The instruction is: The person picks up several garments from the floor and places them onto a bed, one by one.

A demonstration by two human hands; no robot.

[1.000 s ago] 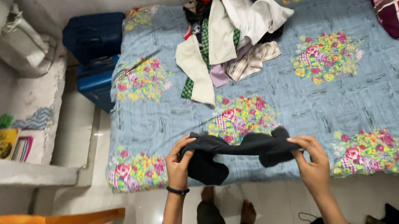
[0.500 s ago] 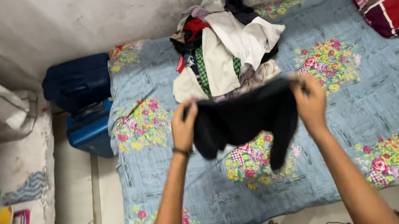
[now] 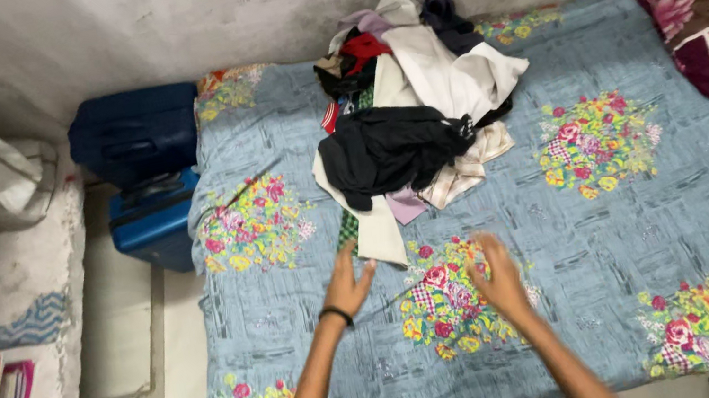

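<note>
Both hands, left (image 3: 348, 286) and right (image 3: 494, 278), hover released; clothes pile (image 3: 407, 113) hides lower garments.

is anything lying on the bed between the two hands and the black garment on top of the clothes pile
Nothing visible does. Both the left hand and right hand are open above the blue floral bedsheet, and only bare sheet separates them from the black garment, which lies on the front of the mixed clothes pile.
</note>
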